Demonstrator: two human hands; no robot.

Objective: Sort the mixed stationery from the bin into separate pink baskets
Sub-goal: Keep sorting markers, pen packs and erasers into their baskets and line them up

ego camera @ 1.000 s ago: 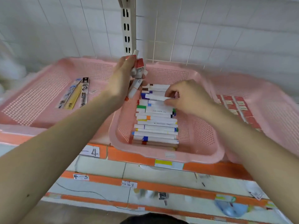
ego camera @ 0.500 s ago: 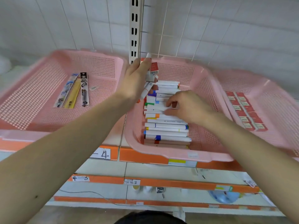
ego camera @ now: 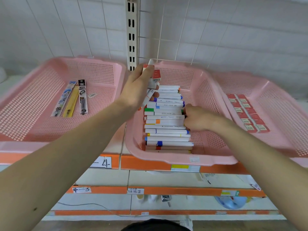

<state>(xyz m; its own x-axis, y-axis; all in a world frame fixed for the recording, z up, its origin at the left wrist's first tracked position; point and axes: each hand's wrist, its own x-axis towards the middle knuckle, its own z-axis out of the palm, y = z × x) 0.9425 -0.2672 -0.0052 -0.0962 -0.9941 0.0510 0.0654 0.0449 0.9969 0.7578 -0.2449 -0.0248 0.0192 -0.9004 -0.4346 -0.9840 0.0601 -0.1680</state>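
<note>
**Left hand** [ego camera: 138, 87]: raised above the far-left corner of the middle basket, just above frame centre. Fingers were curled round a bundle of white markers [ego camera: 150, 95], with a small red-labelled box [ego camera: 156, 75] gripped among them. One white cap stood up past the fingertips.

**Right hand** [ego camera: 198, 119]: lay low inside the middle basket, right of centre. Its curled fingers met the right-hand ends of the stacked markers. Whether it pinched one or only pressed against them could not be told.

**Row of markers** [ego camera: 166, 125]: white barrels with coloured bands and caps (green, orange, blue, purple, yellow). They lay crosswise, side by side, in a column running from the near wall to the far wall of the basket.

**Middle basket** [ego camera: 183, 160]: pink plastic with mesh walls, at centre frame. Its near rim overhung the shelf edge.

**Left basket** [ego camera: 25, 114]: pink, at left of frame. It held three long refill packets [ego camera: 71, 99] lying side by side, and one small label-like scrap just beside them.

**Right basket** [ego camera: 275, 114]: pink, at right of frame. It held small red boxes [ego camera: 246, 114] laid in two touching columns.

**Shelf** [ego camera: 150, 165]: orange front strip under all three baskets, carrying a handwritten tag [ego camera: 103, 163] marked "4". Further orange-edged shelves stood below it.

**Slotted upright** [ego camera: 132, 34]: cream metal, at top centre against a white tiled wall [ego camera: 233, 30].
</note>
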